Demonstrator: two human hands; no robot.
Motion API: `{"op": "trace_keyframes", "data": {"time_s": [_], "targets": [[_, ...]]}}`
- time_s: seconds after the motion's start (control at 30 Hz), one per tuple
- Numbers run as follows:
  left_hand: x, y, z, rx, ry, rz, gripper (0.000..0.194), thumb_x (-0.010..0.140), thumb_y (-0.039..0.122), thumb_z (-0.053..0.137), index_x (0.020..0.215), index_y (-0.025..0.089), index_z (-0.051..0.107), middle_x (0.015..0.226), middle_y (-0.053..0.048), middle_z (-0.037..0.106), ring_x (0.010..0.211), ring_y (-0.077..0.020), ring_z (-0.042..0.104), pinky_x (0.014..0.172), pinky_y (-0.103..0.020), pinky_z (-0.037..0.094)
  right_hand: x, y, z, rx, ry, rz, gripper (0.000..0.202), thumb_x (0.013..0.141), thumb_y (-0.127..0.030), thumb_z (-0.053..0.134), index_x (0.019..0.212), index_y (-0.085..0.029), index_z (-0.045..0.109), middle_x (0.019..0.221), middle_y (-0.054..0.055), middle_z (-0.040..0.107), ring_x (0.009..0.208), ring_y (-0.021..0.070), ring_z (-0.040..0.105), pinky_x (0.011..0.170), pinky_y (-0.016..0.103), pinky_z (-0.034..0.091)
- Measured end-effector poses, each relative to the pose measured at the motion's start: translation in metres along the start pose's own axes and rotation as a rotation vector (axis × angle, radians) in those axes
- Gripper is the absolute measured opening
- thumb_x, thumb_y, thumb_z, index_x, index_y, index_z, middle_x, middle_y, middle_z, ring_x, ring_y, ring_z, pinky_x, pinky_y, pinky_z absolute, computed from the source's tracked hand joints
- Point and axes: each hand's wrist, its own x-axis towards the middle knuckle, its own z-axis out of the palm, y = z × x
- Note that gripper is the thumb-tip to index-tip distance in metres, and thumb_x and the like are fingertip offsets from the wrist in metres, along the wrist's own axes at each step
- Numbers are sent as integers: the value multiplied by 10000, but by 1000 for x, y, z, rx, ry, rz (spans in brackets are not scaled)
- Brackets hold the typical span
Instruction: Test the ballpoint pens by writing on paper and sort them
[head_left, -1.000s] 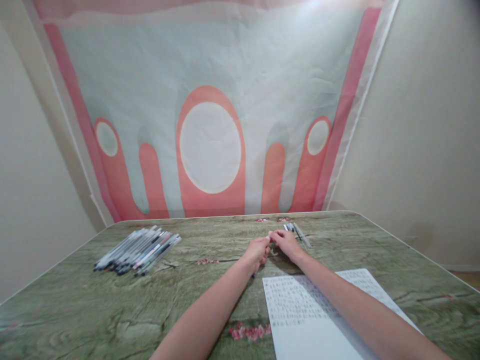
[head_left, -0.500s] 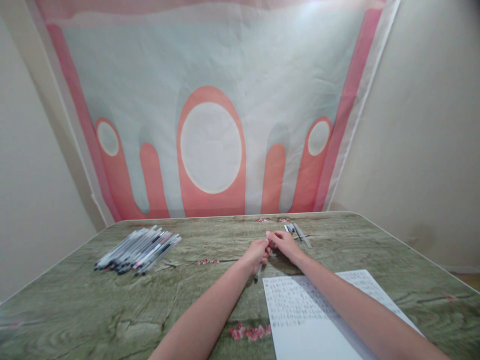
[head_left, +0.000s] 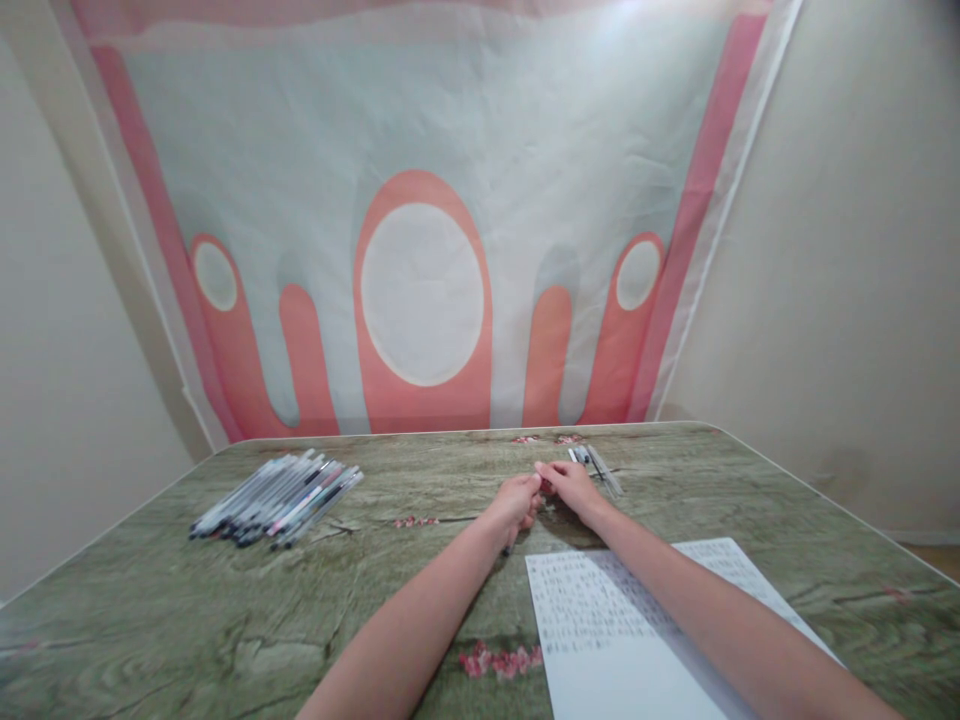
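Note:
My left hand [head_left: 519,502] is closed around a pen, whose dark end [head_left: 508,548] pokes out below the fist; the hand hides most of the pen. Fingertip to fingertip with it, my right hand [head_left: 568,486] makes a pinch at the upper side of the left fist. What sits between the right fingertips is too small and covered to make out. Just beyond the right hand lie a few loose pen parts [head_left: 604,470], clear tubes and dark pieces. Under my right forearm rests a sheet of handwritten paper [head_left: 592,610].
A heap of many pens [head_left: 277,498] lies at the left of the wood-patterned table [head_left: 187,620]. Behind the far table edge hangs a pink and grey-green printed cloth [head_left: 450,110]. A plain wall [head_left: 847,280] stands on the right.
The pen in my left hand has shifted, so less of its lower end shows below the fist. Both hands stay together in almost the same place.

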Motion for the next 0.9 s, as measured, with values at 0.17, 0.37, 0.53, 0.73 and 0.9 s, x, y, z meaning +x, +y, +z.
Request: {"op": "trace_keyframes", "data": {"time_s": [0.17,0.37,0.53,0.73,0.9], "targets": [[3,0,-1,-15,-5,-21,328,796,469,410,825,161,520,439,84,287,333,-19,168,378,-167,80,-1,-2,0,-3,5,-1,430,699,-524,474,498,-144,499,451,-30,433,446,79,355,448,210,266],[0,4,1,-11,2,-46,360,789,497,405,822,158,521,428,84,283,327,-21,171,374,-163,81,0,-1,0,6,39,3,436,685,-535,484,484,-148,495,441,-31,435,442,81,362,443,211,272],[-7,7,5,15,5,-23,397,764,543,421,873,172,508,423,91,287,328,-23,171,374,-166,91,2,1,0,36,81,80,425,667,-546,492,546,-143,550,493,-11,496,457,94,413,449,215,320],[-11,2,7,103,16,98,474,747,591,390,843,144,513,444,82,330,337,-26,212,364,-177,126,2,0,2,64,46,95,428,676,-560,484,558,-152,537,485,-12,496,442,98,427,443,221,360],[-12,-3,4,225,-30,155,361,683,477,560,726,123,506,501,47,450,373,-30,322,376,-178,213,3,-2,0,108,55,35,434,710,-560,453,602,-152,553,591,29,571,519,120,499,479,224,399]]}}
